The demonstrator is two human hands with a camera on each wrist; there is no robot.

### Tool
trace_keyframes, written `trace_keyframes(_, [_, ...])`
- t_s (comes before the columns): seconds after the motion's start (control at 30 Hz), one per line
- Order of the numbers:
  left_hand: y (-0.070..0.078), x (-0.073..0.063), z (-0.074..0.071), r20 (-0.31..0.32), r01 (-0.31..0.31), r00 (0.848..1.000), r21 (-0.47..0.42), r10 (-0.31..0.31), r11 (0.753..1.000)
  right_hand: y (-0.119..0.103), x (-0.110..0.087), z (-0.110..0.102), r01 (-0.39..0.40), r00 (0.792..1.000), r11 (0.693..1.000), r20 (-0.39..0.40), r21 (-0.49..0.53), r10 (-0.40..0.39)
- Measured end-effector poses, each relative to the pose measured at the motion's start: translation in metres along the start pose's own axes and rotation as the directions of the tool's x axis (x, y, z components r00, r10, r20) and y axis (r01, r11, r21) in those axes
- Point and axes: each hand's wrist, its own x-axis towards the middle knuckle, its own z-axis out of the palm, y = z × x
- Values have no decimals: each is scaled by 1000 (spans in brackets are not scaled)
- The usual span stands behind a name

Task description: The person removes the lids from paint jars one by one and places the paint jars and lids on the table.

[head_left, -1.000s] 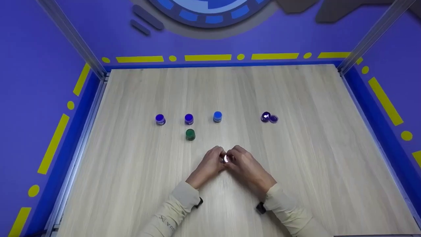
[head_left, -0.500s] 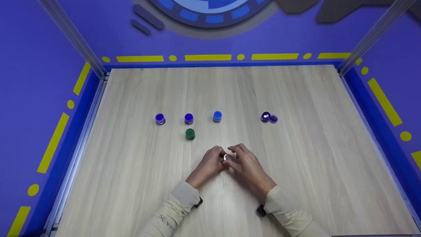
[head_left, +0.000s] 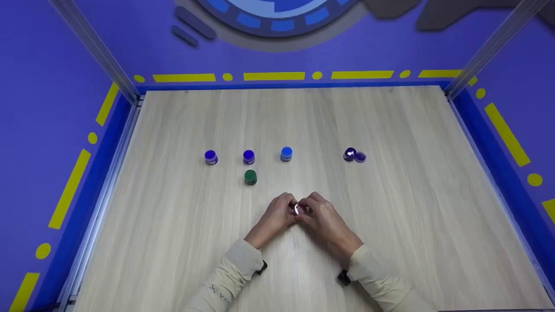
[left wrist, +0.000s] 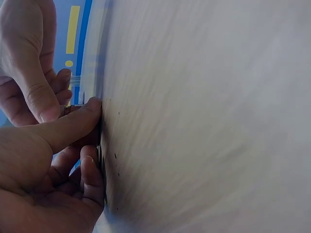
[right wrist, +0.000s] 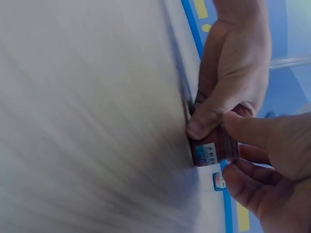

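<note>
A small reddish-brown paint jar (right wrist: 206, 153) with a white and blue label stands low at the tabletop, between the two hands. My left hand (head_left: 277, 212) grips the jar's body, its thumb (right wrist: 201, 124) lying along the side above the label. Around the ridged top end (right wrist: 233, 148) of the jar, the right hand (head_left: 323, 219) curls its thumb and fingers. In the head view a bright glare shows on the jar's top, and the fingers cover most of the rest. The left wrist view has the left hand (left wrist: 43, 170) hiding nearly all of the jar.
Beyond the hands stand two violet-capped jars (head_left: 211, 157) (head_left: 249, 157), a blue one (head_left: 286, 154) and a green one (head_left: 250, 177). Farther right is an uncapped dark purple jar (head_left: 350, 154) beside a round purple lid (head_left: 360, 157). Blue walls enclose the wooden table (head_left: 412, 195).
Half a second ago the right hand's fingers were spread off the jar's top; now they have closed round it again. The left hand stays in place, and the other jars have not moved.
</note>
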Motion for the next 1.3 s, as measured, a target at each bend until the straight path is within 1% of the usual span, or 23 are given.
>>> trace_keyframes(0.1, [0, -1, -1, 4, 11, 1000, -5, -11, 1000, 3, 1, -2, 88, 995, 996, 46, -21, -87])
trace_keyframes(0.17, [1, -1, -1, 10, 31, 999, -15, -31, 999, 5, 1, -3, 136, 989, 990, 64, -30, -134])
trace_keyframes(0.23, [2, -1, -1, 11, 37, 999, -13, -37, 999, 6, 0, -4, 157, 986, 987, 64, -35, -154])
trace_keyframes(0.33, [2, -1, 0, 15, 36, 999, 4, -36, 999, 4, -1, -4, 126, 991, 992, 40, -30, -124])
trace_keyframes(0.43, [2, -1, 0, 5, 16, 1000, 11, -16, 1000, 2, -2, -3, 80, 997, 996, -12, -43, -81])
trace_keyframes(0.53, [1, -1, 1, -15, -1, 1000, -7, 1, 1000, 1, -1, -1, 49, 996, 997, -73, -61, -53])
trace_keyframes(0.63, [1, -1, 1, -17, 1, 1000, -22, -2, 1000, 0, 0, 1, 23, 994, 996, -105, -83, -32])
trace_keyframes(0.77, [1, -1, 1, -10, 12, 1000, -10, -12, 1000, 0, 0, 1, 4, 994, 996, -107, -94, -14])
trace_keyframes(0.9, [0, -1, 1, -8, 15, 1000, -1, -15, 1000, -1, 2, 1, 3, 995, 996, -97, -94, -13])
trace_keyframes(1.03, [0, -1, 2, -11, 2, 1000, 0, -2, 1000, -2, 3, 1, -10, 997, 995, -78, -103, 2])
trace_keyframes(1.17, [0, -1, 2, -4, 15, 1000, -5, -15, 1000, -5, 3, 2, -27, 998, 996, -57, -91, 22])
trace_keyframes(1.3, [0, 0, 1, 10, 38, 999, -3, -38, 999, -5, 3, 3, -8, 999, 996, -36, -86, 5])
